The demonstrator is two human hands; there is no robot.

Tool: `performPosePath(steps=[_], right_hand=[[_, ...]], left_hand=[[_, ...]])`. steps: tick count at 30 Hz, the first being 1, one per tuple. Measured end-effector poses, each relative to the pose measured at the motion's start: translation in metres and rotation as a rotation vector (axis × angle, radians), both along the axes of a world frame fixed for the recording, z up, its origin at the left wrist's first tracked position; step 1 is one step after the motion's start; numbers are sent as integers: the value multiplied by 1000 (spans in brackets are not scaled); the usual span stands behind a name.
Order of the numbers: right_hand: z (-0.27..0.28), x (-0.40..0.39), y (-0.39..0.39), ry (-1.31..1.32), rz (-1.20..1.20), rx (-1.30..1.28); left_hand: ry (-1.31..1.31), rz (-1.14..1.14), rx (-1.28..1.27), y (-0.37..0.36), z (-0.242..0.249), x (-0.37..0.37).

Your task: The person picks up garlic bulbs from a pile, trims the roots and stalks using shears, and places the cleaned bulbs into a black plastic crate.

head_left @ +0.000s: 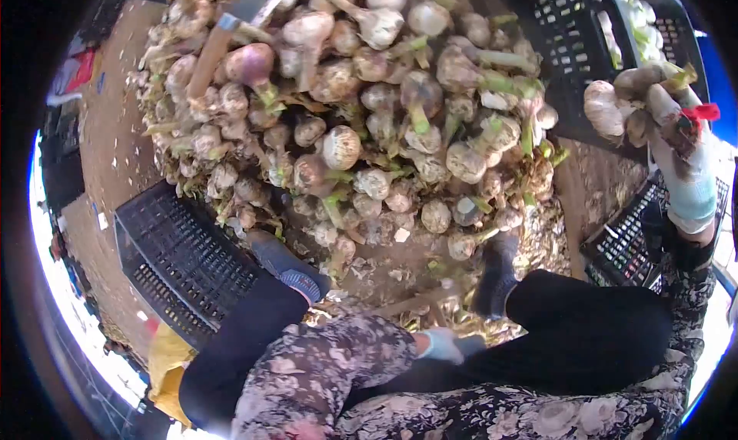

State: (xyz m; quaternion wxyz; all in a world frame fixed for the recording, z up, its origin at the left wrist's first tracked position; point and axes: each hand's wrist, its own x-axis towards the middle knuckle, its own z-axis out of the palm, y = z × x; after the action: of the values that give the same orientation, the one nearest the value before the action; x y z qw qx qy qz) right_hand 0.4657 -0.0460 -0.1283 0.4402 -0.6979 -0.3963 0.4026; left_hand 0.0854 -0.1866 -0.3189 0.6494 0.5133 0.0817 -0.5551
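My right hand (665, 113), in a soiled white glove with a red band by it, is raised at the right edge. Its fingers are closed around a garlic bulb (604, 109), beside the black crates. My left hand (450, 346), gloved in white and grey, is low in the middle by my thigh; its fingers are too hidden to tell whether they hold anything. In front of my feet spreads a large heap of garlic bulbs (338, 148) with cut stems. A wooden-handled metal blade (209, 65) rests at the heap's upper left.
A black plastic crate (181, 259) stands left of my legs. Another black crate (573, 48) is at the upper right, with pale bulbs (638, 25) behind it, and a third crate (626, 244) lies below my right hand. Husks (384, 275) litter the ground between my feet.
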Motion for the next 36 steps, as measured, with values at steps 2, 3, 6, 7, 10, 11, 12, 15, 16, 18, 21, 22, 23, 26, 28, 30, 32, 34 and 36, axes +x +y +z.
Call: performPosePath(steps=[2,3,6,7,10,11,12,15,16,18,21,22,23,26,28,30,32,34,36], right_hand=[[12,-12,16,-94,103,39],[17,-19,23,-140,152,62],[57,-47,36,-163,208,102],[71,-59,32,-107,235,94],[103,-97,-1,174,271,16],[100,-111,-16,249,272,24],[90,-123,-31,324,237,63],[89,-153,-68,244,164,317],[94,-160,-77,352,162,251],[97,-174,-90,520,141,146],[95,-205,-100,556,154,199],[101,-217,-101,547,200,265],[106,-226,-104,536,244,332],[91,-246,-115,609,228,528],[93,-266,-120,788,123,382],[85,-272,-121,792,99,382],[80,-276,-120,767,95,390],[76,-277,-116,722,50,396],[61,-274,-106,647,83,410]], left_hand=[[-30,98,-33,-4,4,21],[-26,105,-12,-8,-2,25],[-152,270,196,15,14,29],[-215,224,380,30,28,37],[-273,697,571,85,74,58],[-98,987,316,99,100,62],[84,1276,62,113,126,66],[-100,1626,-421,119,208,53],[-228,1598,-516,116,231,45],[-301,1605,-625,102,269,32],[-443,1647,-493,85,269,-1],[-458,1659,-473,79,271,-10],[-562,1768,-315,74,273,-17],[-692,1959,-44,62,291,-31],[-831,1921,563,60,287,-33],[-909,1839,843,62,280,-35],[-1058,1688,1141,58,276,-34],[-1145,1622,1240,65,270,-35],[-1247,1485,1401,71,272,-35]])
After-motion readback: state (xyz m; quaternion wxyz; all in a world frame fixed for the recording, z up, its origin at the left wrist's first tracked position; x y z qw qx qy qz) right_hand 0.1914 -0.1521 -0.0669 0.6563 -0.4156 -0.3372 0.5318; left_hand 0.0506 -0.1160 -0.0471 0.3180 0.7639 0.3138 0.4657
